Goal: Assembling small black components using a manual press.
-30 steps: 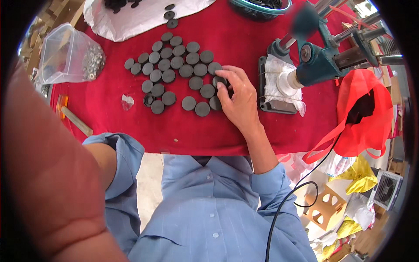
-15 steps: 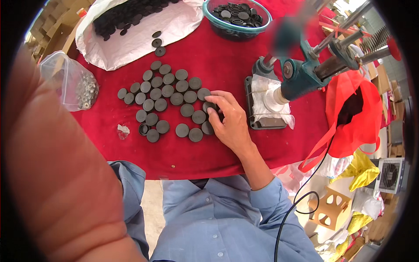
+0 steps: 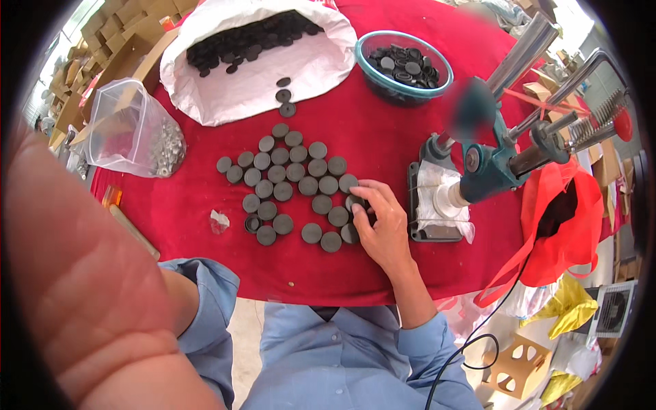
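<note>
1) Discs [image 3: 296,172], dark and round, lie mostly flat on the red-covered bench [image 3: 321,277], faces up, axes upright
2) Against half a second ago, bench and discs sit lower in view; the discs' layout matches
3) One partly hidden disc [image 3: 352,201] lies at the right hand [image 3: 384,229], between fingers [image 3: 376,190] and thumb [image 3: 363,225], tips apart; whether they grip it, I cannot tell
4) Left hand [image 3: 89,273] looms near the camera, its fingers' state unclear
</note>
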